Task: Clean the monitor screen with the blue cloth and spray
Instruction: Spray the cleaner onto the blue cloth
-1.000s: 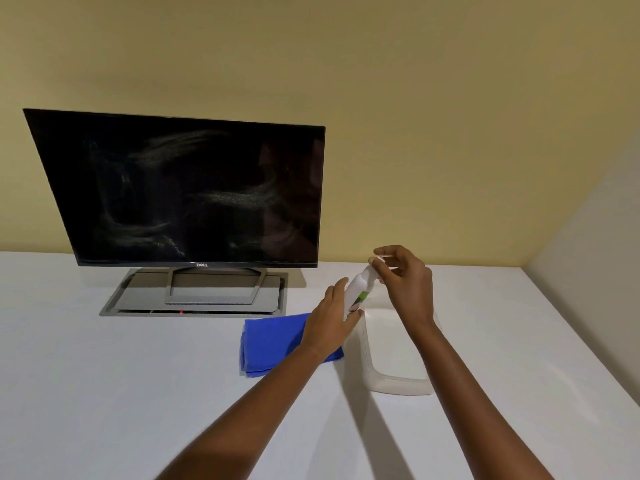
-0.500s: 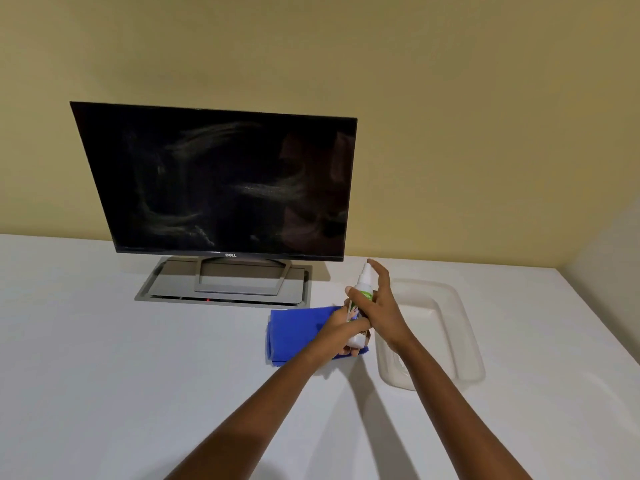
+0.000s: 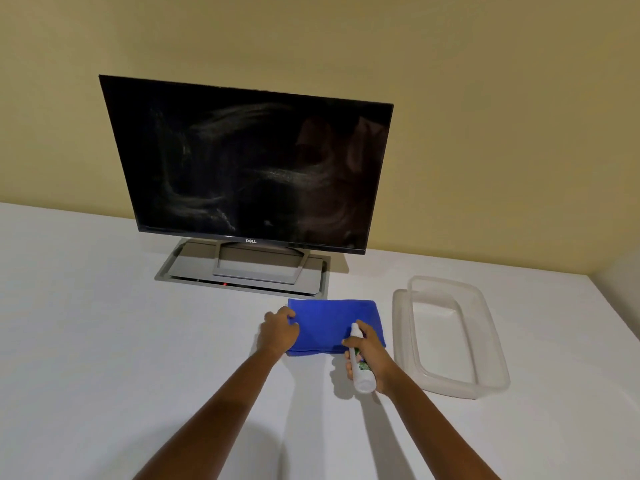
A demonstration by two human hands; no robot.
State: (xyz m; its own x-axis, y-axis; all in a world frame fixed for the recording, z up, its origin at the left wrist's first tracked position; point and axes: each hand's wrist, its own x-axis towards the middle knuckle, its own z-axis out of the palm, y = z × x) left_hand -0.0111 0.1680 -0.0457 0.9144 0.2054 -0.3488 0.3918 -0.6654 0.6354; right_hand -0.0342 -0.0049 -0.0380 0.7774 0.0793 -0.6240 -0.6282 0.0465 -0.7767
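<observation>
A black monitor [image 3: 249, 168] with whitish smears on its dark screen stands at the back of the white table on a grey stand. In front of it lies a folded blue cloth [image 3: 332, 320]. My left hand [image 3: 278, 330] grips the cloth's left edge. My right hand [image 3: 369, 355] holds a small white spray bottle [image 3: 362, 367] with a green label, tilted with its nozzle over the cloth's near right part.
A clear plastic tray [image 3: 495, 344] sits to the right of the cloth. A grey cable hatch [image 3: 194, 271] is set in the table [image 3: 104, 341] under the monitor stand. Yellow wall behind, a side wall at the right.
Both hands held the bottle by the tray a second ago. Now my right hand alone holds it, lower over the cloth, and my left hand has moved to the cloth's left edge.
</observation>
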